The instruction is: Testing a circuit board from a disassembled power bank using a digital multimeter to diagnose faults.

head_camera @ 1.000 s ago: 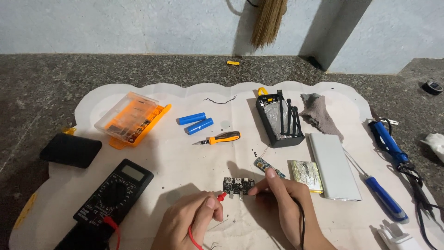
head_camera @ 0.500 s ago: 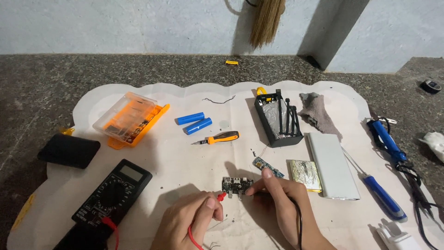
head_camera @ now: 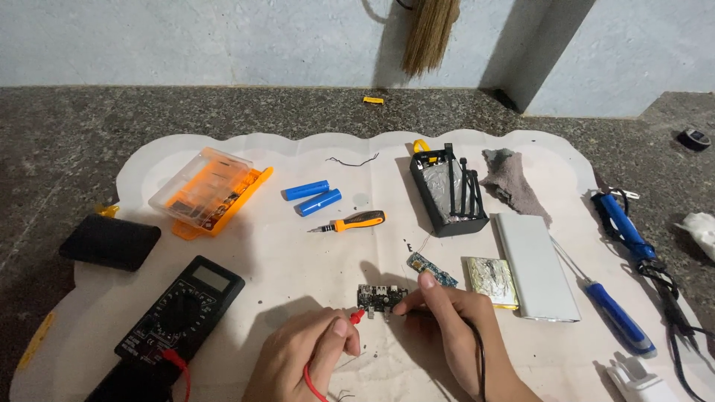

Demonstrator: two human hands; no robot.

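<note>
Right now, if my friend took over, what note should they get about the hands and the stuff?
Left hand pinches the red probe, tip at the small circuit board.
Right hand holds the black probe; its tip is hidden under the fingers at the board.
Meter lies left on the white mat.
Done: both probes at the board.
Left: cannot tell; the meter screen is unreadable.

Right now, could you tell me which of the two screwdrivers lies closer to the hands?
The small orange-handled screwdriver, just above the hands; the blue-handled screwdriver lies far right.
</note>
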